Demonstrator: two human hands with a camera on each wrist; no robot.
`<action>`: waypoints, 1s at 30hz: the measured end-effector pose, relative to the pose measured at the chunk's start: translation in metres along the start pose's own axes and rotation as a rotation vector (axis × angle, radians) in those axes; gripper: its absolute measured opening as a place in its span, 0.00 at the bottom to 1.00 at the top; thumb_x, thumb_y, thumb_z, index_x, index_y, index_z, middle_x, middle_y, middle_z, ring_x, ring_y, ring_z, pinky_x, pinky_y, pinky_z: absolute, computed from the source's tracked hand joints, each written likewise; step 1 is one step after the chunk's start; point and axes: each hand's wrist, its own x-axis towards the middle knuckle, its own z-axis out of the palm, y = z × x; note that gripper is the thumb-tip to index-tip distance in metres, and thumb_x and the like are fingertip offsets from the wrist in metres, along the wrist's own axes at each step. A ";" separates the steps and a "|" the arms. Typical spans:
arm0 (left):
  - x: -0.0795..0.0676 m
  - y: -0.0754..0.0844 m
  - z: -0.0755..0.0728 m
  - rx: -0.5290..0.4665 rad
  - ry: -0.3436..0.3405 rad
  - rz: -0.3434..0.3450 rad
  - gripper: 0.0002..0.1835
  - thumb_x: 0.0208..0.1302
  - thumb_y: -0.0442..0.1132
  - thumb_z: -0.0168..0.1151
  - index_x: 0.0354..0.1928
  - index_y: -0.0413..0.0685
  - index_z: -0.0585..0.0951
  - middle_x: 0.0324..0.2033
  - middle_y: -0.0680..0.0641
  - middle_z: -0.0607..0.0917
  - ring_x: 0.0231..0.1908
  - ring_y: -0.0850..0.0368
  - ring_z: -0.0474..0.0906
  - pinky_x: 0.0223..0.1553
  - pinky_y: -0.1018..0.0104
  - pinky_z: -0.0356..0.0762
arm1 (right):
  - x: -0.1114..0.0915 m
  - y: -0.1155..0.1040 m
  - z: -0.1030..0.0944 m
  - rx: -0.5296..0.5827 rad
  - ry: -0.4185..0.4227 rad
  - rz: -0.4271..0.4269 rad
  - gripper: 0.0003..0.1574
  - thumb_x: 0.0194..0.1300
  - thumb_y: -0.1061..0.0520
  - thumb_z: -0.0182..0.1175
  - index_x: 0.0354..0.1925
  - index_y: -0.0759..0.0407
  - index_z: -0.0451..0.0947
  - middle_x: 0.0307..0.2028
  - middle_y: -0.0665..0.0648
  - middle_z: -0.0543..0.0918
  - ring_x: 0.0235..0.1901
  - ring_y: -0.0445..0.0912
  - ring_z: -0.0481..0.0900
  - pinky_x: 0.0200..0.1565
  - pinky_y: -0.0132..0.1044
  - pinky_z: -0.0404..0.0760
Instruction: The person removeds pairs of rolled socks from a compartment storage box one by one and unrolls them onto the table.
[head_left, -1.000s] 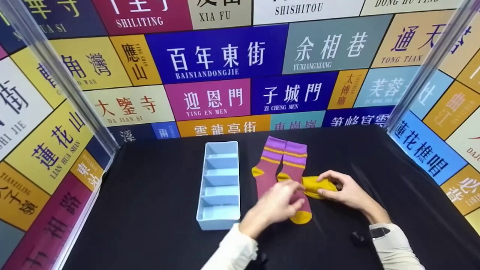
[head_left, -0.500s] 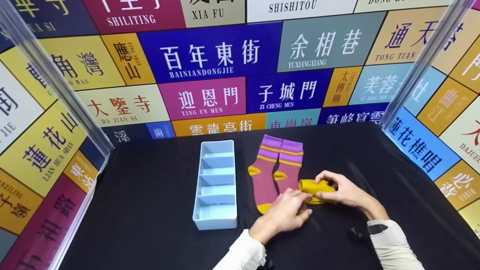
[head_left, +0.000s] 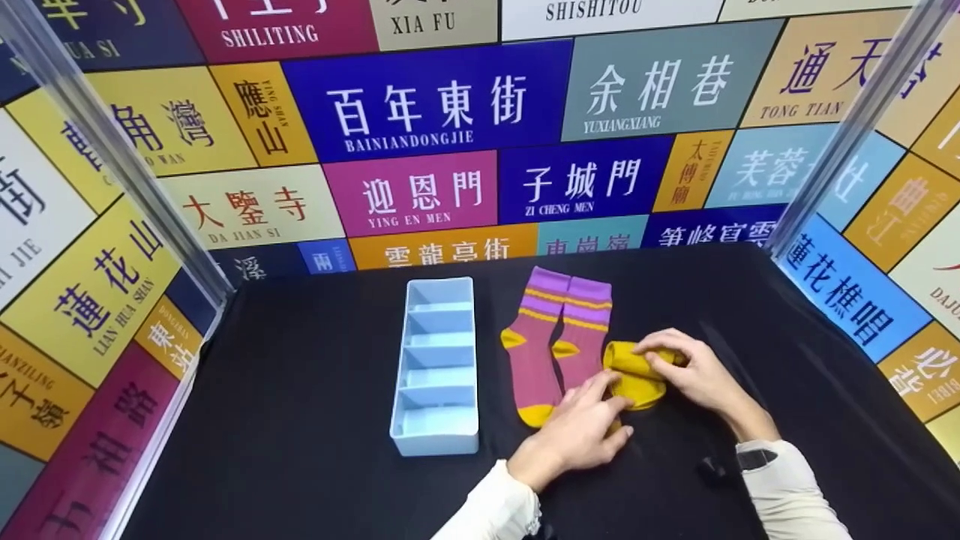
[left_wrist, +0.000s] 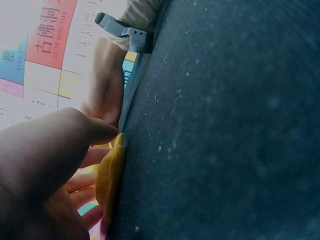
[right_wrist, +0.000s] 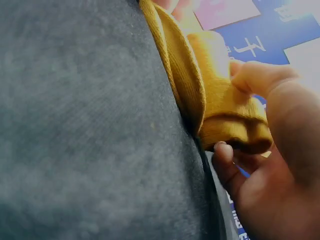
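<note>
A mustard-yellow sock bundle [head_left: 636,381] lies on the black cloth, partly rolled, with a loose flap toward the front. My right hand [head_left: 697,375] holds the roll's right end between thumb and fingers; in the right wrist view the thumb lies over the yellow roll [right_wrist: 220,95]. My left hand [head_left: 581,431] reaches in from the front left, its extended fingertips touching the flap's left edge. In the left wrist view those fingers [left_wrist: 82,187] lie against the yellow fabric [left_wrist: 110,175]. A pair of mauve socks [head_left: 531,360] with purple striped cuffs lies flat; my left hand covers part of one toe.
Left of the socks stands a light blue divided box [head_left: 439,442] with several compartments. Black cloth [head_left: 300,420] covers the table. Printed panels [head_left: 427,97] with place names wall it at the back and sides, and clear corner posts [head_left: 847,127] rise there.
The left hand has moved right and toward me, off the mauve socks onto the yellow bundle. The yellow flap has opened out toward the front while the right hand kept hold.
</note>
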 end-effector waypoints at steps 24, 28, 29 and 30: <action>0.003 -0.001 -0.004 -0.005 -0.017 0.094 0.17 0.68 0.48 0.62 0.58 0.62 0.81 0.56 0.63 0.82 0.62 0.66 0.74 0.68 0.62 0.67 | -0.001 0.020 -0.001 -0.256 0.066 0.042 0.20 0.58 0.55 0.74 0.50 0.53 0.86 0.52 0.64 0.80 0.50 0.52 0.74 0.46 0.34 0.70; 0.003 -0.001 -0.005 -0.018 -0.016 0.105 0.16 0.67 0.47 0.63 0.56 0.63 0.81 0.53 0.64 0.84 0.60 0.67 0.75 0.68 0.63 0.67 | -0.001 0.021 -0.002 -0.315 0.030 0.100 0.26 0.53 0.51 0.77 0.51 0.53 0.85 0.55 0.63 0.78 0.54 0.56 0.72 0.54 0.46 0.64; 0.003 -0.002 -0.005 -0.022 -0.017 0.107 0.16 0.67 0.47 0.63 0.56 0.63 0.81 0.53 0.64 0.84 0.60 0.68 0.75 0.68 0.63 0.67 | -0.001 0.021 -0.002 -0.336 0.035 0.106 0.25 0.53 0.50 0.77 0.50 0.53 0.85 0.55 0.63 0.78 0.54 0.56 0.72 0.54 0.50 0.62; 0.003 -0.002 -0.004 -0.028 -0.017 0.108 0.15 0.67 0.47 0.63 0.56 0.64 0.81 0.53 0.65 0.84 0.60 0.68 0.75 0.68 0.63 0.67 | 0.000 0.021 -0.002 -0.356 0.046 0.106 0.25 0.54 0.50 0.77 0.50 0.53 0.85 0.56 0.64 0.78 0.55 0.57 0.72 0.52 0.53 0.60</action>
